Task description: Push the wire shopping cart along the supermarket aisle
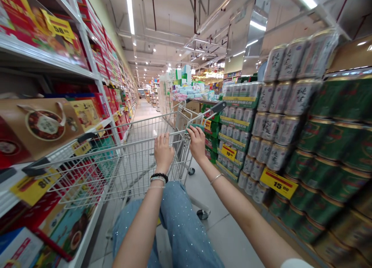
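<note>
A wire shopping cart (pixel 136 153) stands sideways right in front of my knees, its basket reaching left toward the shelf. My left hand (pixel 164 153), with bracelets at the wrist, has its fingers hooked over the cart's near top rail. To the right, my right hand (pixel 198 144) grips the cart's end beside a small green part (pixel 197 127); the fingertips curl partly out of sight. A dark handle end (pixel 218 107) sticks up beyond that hand. Through the wires the cart's basket shows no goods.
On the left, a shelf (pixel 52 56) holds boxed goods, including a brown gift box (pixel 43 144). Stacked silver cans (pixel 279 97) and green can packs (pixel 328 144) line the right side. A cart wheel (pixel 202 214) rests on the tiled floor. The aisle (pixel 143 109) runs ahead.
</note>
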Available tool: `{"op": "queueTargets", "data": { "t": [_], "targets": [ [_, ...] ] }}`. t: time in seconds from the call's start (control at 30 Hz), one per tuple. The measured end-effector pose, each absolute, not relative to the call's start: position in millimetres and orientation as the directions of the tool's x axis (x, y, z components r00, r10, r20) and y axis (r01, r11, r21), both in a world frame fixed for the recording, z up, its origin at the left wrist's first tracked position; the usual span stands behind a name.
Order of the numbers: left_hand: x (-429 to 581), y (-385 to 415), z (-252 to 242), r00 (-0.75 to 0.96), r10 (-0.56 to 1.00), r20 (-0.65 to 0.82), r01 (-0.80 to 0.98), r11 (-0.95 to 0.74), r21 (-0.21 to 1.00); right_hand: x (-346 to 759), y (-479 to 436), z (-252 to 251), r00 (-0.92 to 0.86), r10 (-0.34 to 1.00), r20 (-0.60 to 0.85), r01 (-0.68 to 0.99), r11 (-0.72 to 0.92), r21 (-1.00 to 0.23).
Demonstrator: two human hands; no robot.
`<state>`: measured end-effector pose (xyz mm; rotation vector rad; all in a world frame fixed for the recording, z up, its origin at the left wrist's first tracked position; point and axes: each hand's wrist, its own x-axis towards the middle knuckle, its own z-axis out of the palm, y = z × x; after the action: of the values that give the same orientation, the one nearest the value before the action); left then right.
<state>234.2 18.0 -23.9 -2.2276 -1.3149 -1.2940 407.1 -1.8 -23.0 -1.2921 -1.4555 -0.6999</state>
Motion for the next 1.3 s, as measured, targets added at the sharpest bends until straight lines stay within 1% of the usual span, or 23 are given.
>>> {"op": "queueTargets", "data": {
  "t": [0.07, 0.13, 0.23, 0.3, 0.37, 0.43, 0.53, 0.57, 0.63, 0.7, 0.77, 0.8, 0.9, 0.97, 1.03, 1.1, 1.2, 1.3],
  "targets": [
    [233.2, 17.2, -22.0, 0.213, 0.584, 0.783, 0.802, -0.562, 0.202, 408.4, -4.3, -25.2, 0.045, 0.344, 0.938, 0.948, 0.280, -0.149],
    [232.3, 16.2, -22.5, 0.215, 0.587, 0.780, 0.800, -0.564, 0.204, 412.3, -7.0, -28.8, 0.045, 0.312, 0.949, 0.948, 0.285, -0.138],
    [230.8, 12.8, -34.1, 0.209, 0.583, 0.785, 0.795, -0.569, 0.211, 413.7, -6.7, -38.2, 0.103, 0.259, 0.960, 0.940, 0.290, -0.179],
    [229.3, 9.7, -50.4, 0.228, 0.580, 0.782, 0.795, -0.574, 0.194, 409.9, -3.7, -49.0, 0.133, 0.257, 0.957, 0.929, 0.304, -0.210],
    [226.7, 7.6, -71.5, 0.268, 0.602, 0.752, 0.809, -0.565, 0.163, 404.7, 0.0, -64.3, 0.137, 0.277, 0.951, 0.921, 0.319, -0.225],
    [222.4, 7.8, -93.5, 0.259, 0.666, 0.700, 0.844, -0.509, 0.171, 400.2, 3.1, -84.0, 0.122, 0.296, 0.947, 0.920, 0.324, -0.220],
    [213.2, 12.3, -120.7, 0.252, 0.792, 0.556, 0.883, -0.423, 0.203, 396.2, 4.3, -119.5, 0.084, 0.320, 0.944, 0.926, 0.326, -0.192],
    [209.9, 14.4, -127.4, 0.260, 0.813, 0.521, 0.889, -0.412, 0.200, 395.5, 3.4, -131.5, 0.065, 0.337, 0.939, 0.926, 0.331, -0.183],
    [204.1, 18.4, -136.6, 0.290, 0.811, 0.508, 0.886, -0.428, 0.177, 394.5, 0.0, -152.3, 0.003, 0.394, 0.919, 0.920, 0.359, -0.158],
    [200.5, 21.7, -141.4, 0.310, 0.792, 0.526, 0.878, -0.450, 0.160, 394.2, -4.5, -164.3, -0.069, 0.447, 0.892, 0.904, 0.407, -0.134],
    [199.1, 23.8, -144.0, 0.309, 0.792, 0.526, 0.878, -0.450, 0.162, 395.1, -8.1, -163.3, -0.083, 0.453, 0.888, 0.887, 0.439, -0.141],
    [198.8, 24.3, -145.3, 0.310, 0.792, 0.525, 0.879, -0.450, 0.160, 395.9, -8.9, -157.8, -0.057, 0.436, 0.898, 0.883, 0.442, -0.159],
    [197.3, 23.4, -151.2, 0.324, 0.774, 0.544, 0.873, -0.467, 0.143, 398.9, -5.8, -128.3, 0.088, 0.337, 0.937, 0.876, 0.421, -0.234],
    [195.1, 21.3, -156.1, 0.330, 0.760, 0.559, 0.867, -0.479, 0.139, 399.7, 1.0, -107.9, 0.149, 0.297, 0.943, 0.874, 0.406, -0.266],
    [192.7, 19.1, -160.1, 0.326, 0.757, 0.566, 0.864, -0.482, 0.147, 398.5, 9.8, -95.9, 0.161, 0.324, 0.932, 0.879, 0.382, -0.285],
    [191.3, 17.5, -162.8, 0.319, 0.754, 0.575, 0.860, -0.485, 0.158, 395.4, 17.7, -96.0, 0.148, 0.382, 0.912, 0.891, 0.349, -0.291],
    [191.4, 16.3, -164.2, 0.314, 0.745, 0.589, 0.855, -0.491, 0.166, 389.0, 22.1, -117.0, 0.122, 0.450, 0.884, 0.912, 0.301, -0.279],
    [192.5, 16.5, -161.3, 0.309, 0.740, 0.597, 0.857, -0.488, 0.162, 383.4, 14.2, -149.5, 0.047, 0.515, 0.856, 0.926, 0.299, -0.231]
  ]
}}
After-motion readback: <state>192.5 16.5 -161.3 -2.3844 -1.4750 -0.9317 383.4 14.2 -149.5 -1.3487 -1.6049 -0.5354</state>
